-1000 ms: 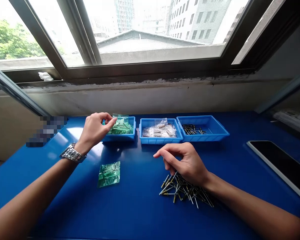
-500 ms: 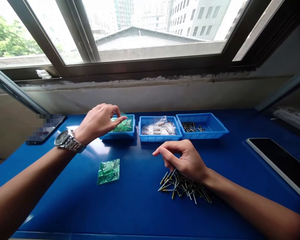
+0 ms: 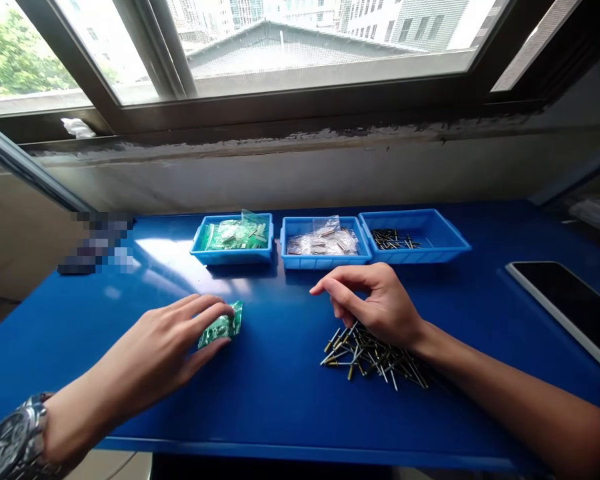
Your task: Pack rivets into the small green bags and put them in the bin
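Note:
My left hand (image 3: 180, 340) reaches over a small green plastic packet (image 3: 234, 319) lying on the blue table. Its thumb and fingers are apart on either side of the packet, and part of the packet is hidden beneath the fingers. Above a heap of pop rivets (image 3: 375, 363) hovers my right hand (image 3: 375, 300), with thumb and forefinger pinched together and the other fingers curled in. Whatever it may hold is hidden. The rivets have long silvery pins and dark or brassy heads.
Three blue trays stand along the back: one with green packets (image 3: 235, 235), one with clear packets (image 3: 323, 243), one with dark rivets (image 3: 393, 239). A phone (image 3: 570, 313) lies at the right. Behind the table (image 3: 280, 407) are a wall and window.
My left hand has come down and nearer, from the green-packet tray to the packet on the table. The right hand keeps its pinch over the rivets. The view has shifted slightly.

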